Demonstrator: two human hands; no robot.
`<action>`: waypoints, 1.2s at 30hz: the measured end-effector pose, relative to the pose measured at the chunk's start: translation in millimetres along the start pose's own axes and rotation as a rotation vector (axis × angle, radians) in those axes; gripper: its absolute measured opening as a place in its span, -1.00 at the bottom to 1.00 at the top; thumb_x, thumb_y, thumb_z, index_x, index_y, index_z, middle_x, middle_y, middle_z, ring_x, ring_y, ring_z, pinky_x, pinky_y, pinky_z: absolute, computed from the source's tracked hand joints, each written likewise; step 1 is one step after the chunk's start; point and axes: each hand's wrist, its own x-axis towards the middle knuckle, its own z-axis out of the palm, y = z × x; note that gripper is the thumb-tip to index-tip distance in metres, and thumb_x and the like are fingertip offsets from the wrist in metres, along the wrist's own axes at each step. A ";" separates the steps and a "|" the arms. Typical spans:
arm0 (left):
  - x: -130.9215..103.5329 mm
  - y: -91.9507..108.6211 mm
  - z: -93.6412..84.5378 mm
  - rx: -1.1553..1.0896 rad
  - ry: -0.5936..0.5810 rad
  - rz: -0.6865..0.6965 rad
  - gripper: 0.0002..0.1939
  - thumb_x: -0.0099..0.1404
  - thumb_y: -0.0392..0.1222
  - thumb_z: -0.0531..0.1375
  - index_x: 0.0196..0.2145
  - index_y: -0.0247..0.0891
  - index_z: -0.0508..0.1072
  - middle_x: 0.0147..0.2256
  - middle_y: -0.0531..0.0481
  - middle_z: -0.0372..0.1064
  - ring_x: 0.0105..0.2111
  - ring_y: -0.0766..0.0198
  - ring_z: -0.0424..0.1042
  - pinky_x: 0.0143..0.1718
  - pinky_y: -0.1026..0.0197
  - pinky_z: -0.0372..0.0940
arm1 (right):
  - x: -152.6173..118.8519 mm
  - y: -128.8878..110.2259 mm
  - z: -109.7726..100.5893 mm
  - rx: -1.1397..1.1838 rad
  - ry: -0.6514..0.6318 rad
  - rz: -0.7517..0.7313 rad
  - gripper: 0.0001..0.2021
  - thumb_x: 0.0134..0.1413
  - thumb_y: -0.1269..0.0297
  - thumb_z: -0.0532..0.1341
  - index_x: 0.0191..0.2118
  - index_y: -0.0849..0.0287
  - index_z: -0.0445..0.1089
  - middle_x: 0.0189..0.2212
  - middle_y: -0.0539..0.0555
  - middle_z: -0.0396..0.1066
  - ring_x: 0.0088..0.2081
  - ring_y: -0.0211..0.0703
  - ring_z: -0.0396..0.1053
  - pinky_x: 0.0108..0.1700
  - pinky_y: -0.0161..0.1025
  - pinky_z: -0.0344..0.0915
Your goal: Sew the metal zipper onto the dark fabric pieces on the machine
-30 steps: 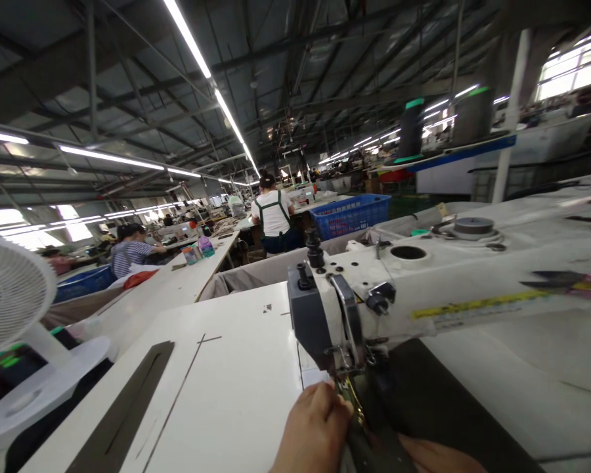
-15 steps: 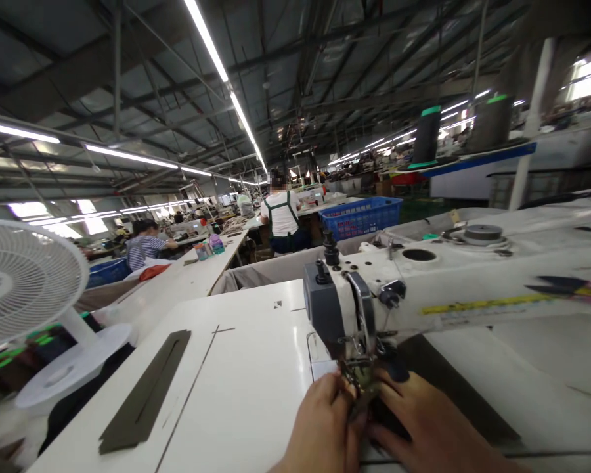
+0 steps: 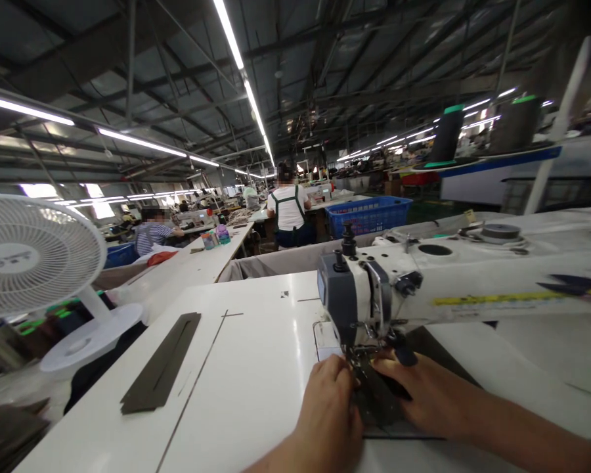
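Observation:
A white and grey sewing machine stands on the white table. Dark fabric lies under its needle area and runs out behind to the right. Left of the needle, my left hand has its fingers bent together at the fabric's edge; its fingertips are partly hidden. My right hand rests on the same fabric at the right of the needle, fingers reaching toward the presser foot, with the thumb side hard to make out. Several dark olive strips lie stacked on the table at the left.
A white fan stands at the left. Scissors and a yellow tape are on the machine arm. Beyond are a blue basket, thread cones and two seated people.
My hands have moved slightly apart, the right one shifting to the right and flattening over the fabric. More fabric shows between them. The whole view has shifted a little.

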 end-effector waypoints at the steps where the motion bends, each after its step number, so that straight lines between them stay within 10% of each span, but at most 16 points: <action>1: 0.0 0.4 -0.5 0.004 -0.005 0.000 -0.65 -0.12 -0.52 0.07 -0.31 -0.32 0.30 -0.20 -0.12 0.25 -0.19 0.13 0.22 -0.09 0.08 0.23 | 1.4 0.0 0.1 -0.031 -0.013 -0.006 -0.79 -0.05 0.52 0.06 -0.30 0.16 0.37 -0.21 0.11 0.41 -0.13 -0.11 0.36 -0.09 -0.28 0.24; 15: 6.1 -3.3 -1.4 0.259 -0.002 0.234 -0.76 0.13 -0.36 0.15 -0.21 -0.20 0.40 -0.23 -0.07 0.22 -0.22 0.15 0.22 -0.25 0.12 0.15 | 0.1 32.0 33.4 -0.251 0.296 0.218 -0.77 0.03 0.41 -0.06 -0.38 0.16 0.33 -0.36 0.15 0.43 -0.31 -0.06 0.41 -0.33 -0.24 0.29; 36: 14.6 6.3 -14.4 0.160 -0.112 0.318 -0.67 -0.03 -0.47 0.10 -0.27 -0.29 0.43 -0.20 -0.01 0.43 -0.16 0.18 0.29 -0.14 0.08 0.14 | 15.6 28.2 24.3 -0.300 0.229 0.424 -0.78 0.02 0.43 0.06 -0.54 0.24 0.39 -0.51 0.14 0.43 -0.42 -0.08 0.40 -0.43 -0.28 0.16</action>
